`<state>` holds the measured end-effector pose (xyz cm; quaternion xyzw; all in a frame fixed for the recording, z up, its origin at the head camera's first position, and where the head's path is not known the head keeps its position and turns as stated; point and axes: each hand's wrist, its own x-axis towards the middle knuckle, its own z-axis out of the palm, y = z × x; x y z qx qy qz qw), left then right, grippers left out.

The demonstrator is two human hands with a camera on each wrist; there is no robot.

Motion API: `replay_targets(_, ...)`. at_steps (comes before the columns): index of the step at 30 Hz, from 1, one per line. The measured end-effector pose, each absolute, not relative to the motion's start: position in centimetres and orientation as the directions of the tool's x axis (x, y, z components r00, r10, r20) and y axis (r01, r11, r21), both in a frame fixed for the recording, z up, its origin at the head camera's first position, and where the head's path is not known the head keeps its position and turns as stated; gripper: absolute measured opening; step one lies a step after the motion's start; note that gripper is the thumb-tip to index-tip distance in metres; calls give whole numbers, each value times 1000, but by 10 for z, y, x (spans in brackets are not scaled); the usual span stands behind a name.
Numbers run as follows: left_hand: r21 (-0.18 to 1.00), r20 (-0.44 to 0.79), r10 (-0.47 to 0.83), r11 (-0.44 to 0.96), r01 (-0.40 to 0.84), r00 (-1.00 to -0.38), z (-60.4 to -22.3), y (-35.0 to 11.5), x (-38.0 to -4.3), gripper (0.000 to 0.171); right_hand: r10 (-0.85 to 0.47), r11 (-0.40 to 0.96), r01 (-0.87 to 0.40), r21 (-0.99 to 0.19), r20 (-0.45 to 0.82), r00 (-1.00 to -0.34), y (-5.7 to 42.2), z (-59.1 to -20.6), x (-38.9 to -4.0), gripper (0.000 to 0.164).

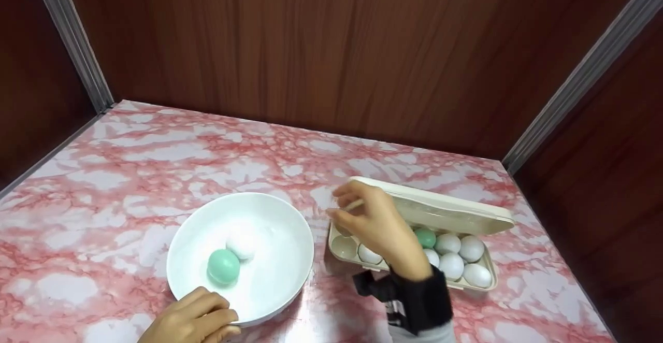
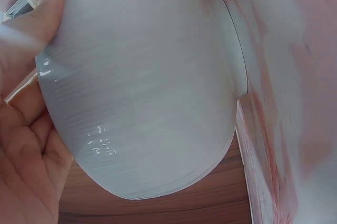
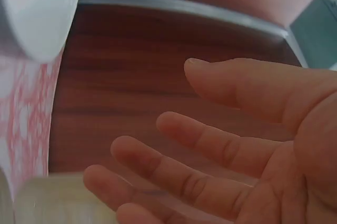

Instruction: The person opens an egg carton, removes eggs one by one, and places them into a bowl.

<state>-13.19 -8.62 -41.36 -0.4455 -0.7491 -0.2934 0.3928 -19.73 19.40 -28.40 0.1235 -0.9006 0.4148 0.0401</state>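
A white bowl (image 1: 277, 244) stands left of centre in the head view, with a green egg (image 1: 224, 266) and a white egg (image 1: 241, 244) touching inside it. My left hand (image 1: 189, 318) grips the bowl's near rim; the left wrist view has the thumb against the outer wall (image 2: 142, 92). To the right lies an egg carton (image 1: 456, 208), lid raised, holding several white eggs (image 1: 451, 266) and a green egg (image 1: 426, 238). Above the carton's left end hovers my right hand (image 1: 380, 226), partly covering it. Its fingers are spread and hold nothing, as the right wrist view confirms.
The pink-and-white marbled tabletop (image 1: 171, 151) extends behind and beside the bowl. Dark wood panels (image 1: 300, 47) enclose the table at the back and sides, with metal strips (image 1: 77, 47) at the corners. Some cups (image 1: 343, 247) at the carton's left end show no egg.
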Motion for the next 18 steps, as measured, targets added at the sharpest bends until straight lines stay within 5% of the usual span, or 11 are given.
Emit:
replay_targets(14,94,843,452,409,908,-292,-415,-86,-136,34,38,775,-28,-631,90,-995,232,-305,-182,25)
replay_targets(18,132,830,448,423,896,-334,-415,-88,-132,31,62,829,15,-559,64,-996,235,-314,-185,27)
